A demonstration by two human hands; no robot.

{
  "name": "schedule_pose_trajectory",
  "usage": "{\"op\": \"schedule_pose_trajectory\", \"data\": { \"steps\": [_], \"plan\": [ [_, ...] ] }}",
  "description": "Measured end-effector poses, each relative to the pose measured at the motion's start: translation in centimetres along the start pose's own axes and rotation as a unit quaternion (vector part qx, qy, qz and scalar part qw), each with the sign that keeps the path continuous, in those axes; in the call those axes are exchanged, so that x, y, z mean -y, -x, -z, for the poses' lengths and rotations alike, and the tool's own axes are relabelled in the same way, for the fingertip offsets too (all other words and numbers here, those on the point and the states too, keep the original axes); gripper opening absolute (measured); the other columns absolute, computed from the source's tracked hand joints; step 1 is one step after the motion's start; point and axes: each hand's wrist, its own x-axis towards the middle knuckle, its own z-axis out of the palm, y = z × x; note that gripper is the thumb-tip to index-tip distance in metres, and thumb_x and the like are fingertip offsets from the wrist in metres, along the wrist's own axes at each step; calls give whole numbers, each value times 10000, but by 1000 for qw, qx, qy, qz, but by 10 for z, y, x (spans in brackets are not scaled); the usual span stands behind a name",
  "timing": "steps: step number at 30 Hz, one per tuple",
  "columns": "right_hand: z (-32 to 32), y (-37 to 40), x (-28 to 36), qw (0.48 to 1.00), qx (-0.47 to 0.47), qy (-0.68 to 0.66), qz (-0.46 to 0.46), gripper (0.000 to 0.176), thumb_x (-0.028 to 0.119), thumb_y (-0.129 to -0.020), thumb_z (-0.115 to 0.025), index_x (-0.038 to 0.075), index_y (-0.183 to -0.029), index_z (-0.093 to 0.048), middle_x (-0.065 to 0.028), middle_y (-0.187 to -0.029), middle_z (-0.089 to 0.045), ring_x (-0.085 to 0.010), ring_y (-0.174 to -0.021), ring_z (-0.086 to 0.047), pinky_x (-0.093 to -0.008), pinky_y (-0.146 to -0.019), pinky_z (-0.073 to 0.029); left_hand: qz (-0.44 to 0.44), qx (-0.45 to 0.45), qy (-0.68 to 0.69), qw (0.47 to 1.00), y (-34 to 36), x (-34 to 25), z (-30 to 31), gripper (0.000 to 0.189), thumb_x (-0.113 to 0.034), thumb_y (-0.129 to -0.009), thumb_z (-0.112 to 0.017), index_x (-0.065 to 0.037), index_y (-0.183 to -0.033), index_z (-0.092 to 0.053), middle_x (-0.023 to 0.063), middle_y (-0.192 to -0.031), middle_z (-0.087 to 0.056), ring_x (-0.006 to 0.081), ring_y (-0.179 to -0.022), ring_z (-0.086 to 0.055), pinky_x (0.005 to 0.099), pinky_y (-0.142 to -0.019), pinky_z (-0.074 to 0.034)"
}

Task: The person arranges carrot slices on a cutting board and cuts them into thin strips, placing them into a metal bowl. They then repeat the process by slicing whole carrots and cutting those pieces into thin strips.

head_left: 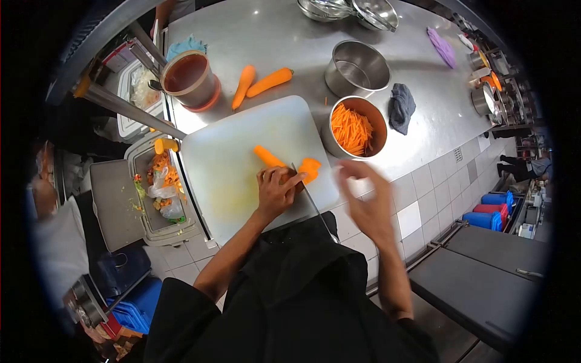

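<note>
My left hand (278, 189) is closed over a peeled carrot piece (266, 156) on the white cutting board (242, 139). Against its fingertips stands a knife (316, 209), its blade tip on the board and its other end reaching over the near edge towards my apron. Carrot slices (311, 169) lie just right of the blade. My right hand (368, 202), blurred by motion, is off the knife, with its fingers apart and nothing visible in them. Nearest to it is a metal pot (377, 124) holding shredded carrot (351, 130).
Two whole carrots (269, 82) lie beyond the board, beside a brown-lined container (187, 75). An upright metal pot (357, 66) and a dark cloth (400, 109) are at the right. Left of the table, a bin (139, 209) holds scraps.
</note>
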Motion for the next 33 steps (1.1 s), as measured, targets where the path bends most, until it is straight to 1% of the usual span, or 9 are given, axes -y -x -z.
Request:
{"op": "schedule_pose_trajectory", "data": {
  "steps": [1, 2, 3, 8, 18, 25, 27, 30, 33],
  "plan": [
    [-35, 3, -61, 998, 27, 50, 2, 234, 84, -873, -768, 7, -1087, -711, -174, -1036, -738, -301, -841, -716, -382, -786, -558, -1, 3, -2, 1000, -1, -1, 3, 528, -108, -772, -717, -348, -1242, -730, 17, -1113, -615, 248, -1095, -551, 475, -988, -362],
    [-60, 8, -105, 996, 37, 75, -15, 263, 112, -905, -758, 6, -1139, -707, -150, -1074, -739, -263, -876, -717, -383, -800, -554, 4, 1, 2, 1000, -2, -3, 4, 525, -105, -775, -715, -346, -1241, -733, 14, -1112, -614, 245, -1093, -548, 472, -990, -361],
    [-72, 11, -131, 991, 78, 98, -49, 404, 175, -894, -779, 13, -1245, -663, -176, -1192, -701, -319, -989, -704, -451, -867, -545, 7, -3, 6, 1000, -4, -4, 4, 522, -102, -778, -712, -343, -1241, -736, 11, -1110, -613, 242, -1091, -545, 470, -993, -360],
    [-92, 5, -155, 978, 77, 193, -35, 619, 353, -843, -829, 28, -1324, -615, -211, -1295, -633, -369, -1199, -615, -510, -967, -492, 9, 10, 7, 1000, -4, -5, 3, 517, -99, -785, -707, -340, -1241, -737, 6, -1109, -611, 237, -1096, -536, 463, -999, -354],
    [-110, 9, -166, 982, 77, 158, -69, 508, 320, -790, -843, 73, -1195, -662, -140, -1139, -656, -334, -1095, -621, -501, -887, -458, 3, 6, -1, 1000, -7, -7, 3, 465, -73, -804, -687, -284, -1213, -756, 23, -1090, -620, 245, -1094, -542, 444, -997, -345],
    [-105, 20, -160, 989, 35, 137, -30, 343, 235, -877, -770, 78, -1172, -692, -117, -1102, -677, -314, -1005, -648, -474, -837, -457, 11, 20, 5, 1000, -5, -7, 3, 474, -54, -816, -673, -282, -1224, -753, 18, -1099, -624, 239, -1101, -544, 439, -997, -345],
    [-85, 25, -137, 994, 20, 100, -47, 336, 226, -903, -752, 71, -1193, -683, -129, -1117, -683, -329, -966, -662, -474, -834, -476, 14, 16, -2, 1000, -2, -4, -2, 523, -93, -806, -701, -351, -1260, -731, 3, -1109, -605, 232, -1090, -539, 461, -1003, -353],
    [-56, 65, -95, 985, 108, 29, -129, 408, 273, -964, -690, 81, -1315, -605, -169, -1156, -688, -400, -956, -682, -499, -834, -529, -2, 15, -20, 1000, -4, -3, -1, 487, -96, -803, -723, -296, -1247, -735, 15, -1115, -607, 243, -1103, -547, 455, -1012, -355],
    [-62, 106, -103, 939, 242, 194, -147, 454, 292, -1014, -607, 130, -1422, -492, -186, -1186, -690, -472, -987, -679, -534, -829, -561, 57, -33, 62, 996, -8, -7, -3, 419, -98, -795, -748, -220, -1195, -724, 36, -1130, -612, 264, -1120, -558, 454, -1008, -374]
  ]
}}
